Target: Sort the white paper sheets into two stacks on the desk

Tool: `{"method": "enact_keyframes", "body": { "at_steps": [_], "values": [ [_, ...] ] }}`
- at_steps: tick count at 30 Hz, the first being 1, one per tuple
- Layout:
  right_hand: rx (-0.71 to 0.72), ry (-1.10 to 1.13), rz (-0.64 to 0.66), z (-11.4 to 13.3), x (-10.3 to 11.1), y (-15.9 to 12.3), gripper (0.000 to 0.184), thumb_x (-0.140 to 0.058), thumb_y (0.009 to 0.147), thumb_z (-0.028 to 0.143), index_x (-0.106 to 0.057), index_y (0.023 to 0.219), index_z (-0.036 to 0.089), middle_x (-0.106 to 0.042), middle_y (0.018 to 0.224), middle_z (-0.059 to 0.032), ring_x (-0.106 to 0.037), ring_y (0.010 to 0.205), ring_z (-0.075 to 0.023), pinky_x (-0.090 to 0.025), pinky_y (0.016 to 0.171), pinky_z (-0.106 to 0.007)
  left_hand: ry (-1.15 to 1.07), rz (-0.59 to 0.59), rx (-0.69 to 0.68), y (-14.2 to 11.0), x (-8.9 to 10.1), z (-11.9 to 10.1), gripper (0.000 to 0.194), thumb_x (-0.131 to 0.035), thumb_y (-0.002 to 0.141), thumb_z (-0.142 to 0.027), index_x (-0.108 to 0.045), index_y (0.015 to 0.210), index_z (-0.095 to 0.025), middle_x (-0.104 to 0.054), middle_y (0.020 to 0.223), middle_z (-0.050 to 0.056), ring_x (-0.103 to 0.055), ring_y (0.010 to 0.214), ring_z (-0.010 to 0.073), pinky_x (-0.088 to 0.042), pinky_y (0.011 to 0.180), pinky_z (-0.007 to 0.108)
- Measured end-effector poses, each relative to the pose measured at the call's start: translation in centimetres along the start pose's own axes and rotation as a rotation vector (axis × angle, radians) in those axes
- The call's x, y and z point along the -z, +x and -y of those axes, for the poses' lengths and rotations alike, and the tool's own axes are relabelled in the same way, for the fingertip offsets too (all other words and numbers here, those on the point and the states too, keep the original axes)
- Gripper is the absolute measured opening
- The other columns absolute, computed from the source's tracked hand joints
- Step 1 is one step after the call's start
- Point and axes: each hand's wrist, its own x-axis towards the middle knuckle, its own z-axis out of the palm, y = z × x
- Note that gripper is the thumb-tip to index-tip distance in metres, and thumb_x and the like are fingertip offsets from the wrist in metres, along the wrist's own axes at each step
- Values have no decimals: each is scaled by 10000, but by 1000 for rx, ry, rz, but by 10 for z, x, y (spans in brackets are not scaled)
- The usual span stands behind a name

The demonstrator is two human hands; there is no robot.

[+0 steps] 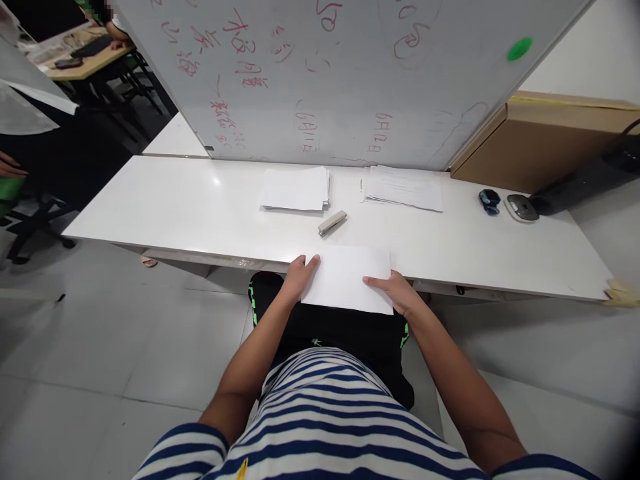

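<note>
in the head view, both hands are holding the paper (345, 280). the left hand (300, 277) pinches its left edge and the right hand (397, 290) its right edge; each thumb lies on top, and the fingers below are mostly hidden. the paper is at the near edge of the tabletop (465, 247), partly over it and partly over the lap (335, 327). i cannot tell if it touches the surface, or how many sheets it has.

just beyond the paper lies the stapler (333, 223), untouched. behind it is the left stack (295, 189), and the right stack (407, 187) is near the whiteboard (350, 87).

the step in hand seems to be holding the paper flat and straight. in my judgement, any next move calls for an equal grip on both edges, so that nothing bends or slips.
</note>
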Motion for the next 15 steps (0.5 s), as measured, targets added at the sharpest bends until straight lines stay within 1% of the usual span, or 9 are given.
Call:
{"method": "enact_keyframes", "body": {
  "at_steps": [2, 4, 7, 9, 12, 15],
  "values": [
    [-19, 28, -35, 1, -3, 2, 480, -867, 597, 301, -675, 1004, 132, -729, 1067, -137, -711, 920, -286, -609, 794, -385, 161, -50, -21, 2, 0, -4, 398, -557, 840, -596, -582, 797, -200, -589, 642, 4, -561, 607, 173, -422, 602, 291],
    [-29, 40, -73, 3, -5, 5, 445, -860, 602, 280, -680, 981, 131, -727, 1069, -142, -711, 923, -294, -613, 793, -394, 315, -80, -52, 6, 0, -12, 357, -481, 896, -553, -564, 802, -219, -563, 624, -7, -539, 603, 172, -385, 600, 282],
    [-2, 45, -118, 6, -6, 11, 397, -848, 610, 263, -686, 947, 131, -731, 1051, -147, -712, 918, -307, -618, 778, -403, 541, -117, -134, 13, 0, -26, 277, -424, 936, -463, -586, 905, -240, -611, 683, 19, -578, 686, 213, -371, 635, 294],
    [20, 32, -133, 6, -6, 13, 392, -848, 607, 266, -687, 939, 131, -737, 1028, -146, -714, 911, -312, -620, 768, -406, 665, -114, -151, 18, 1, -33, 261, -417, 940, -427, -595, 1002, -246, -642, 724, 41, -602, 740, 247, -376, 661, 309],
    [13, 7, -125, 4, -4, 15, 409, -852, 602, 288, -687, 941, 129, -737, 1025, -147, -715, 908, -313, -621, 759, -408, 772, -79, -156, 23, 2, -36, 289, -429, 937, -403, -581, 1124, -244, -682, 805, 66, -622, 789, 280, -390, 698, 332],
    [-10, 12, -103, 0, -4, 14, 437, -856, 599, 309, -682, 959, 131, -727, 1067, -147, -711, 925, -306, -620, 761, -392, 806, -66, -178, 25, 2, -31, 314, -425, 942, -401, -564, 1178, -248, -697, 846, 75, -633, 806, 285, -396, 719, 336]
  ]
}}
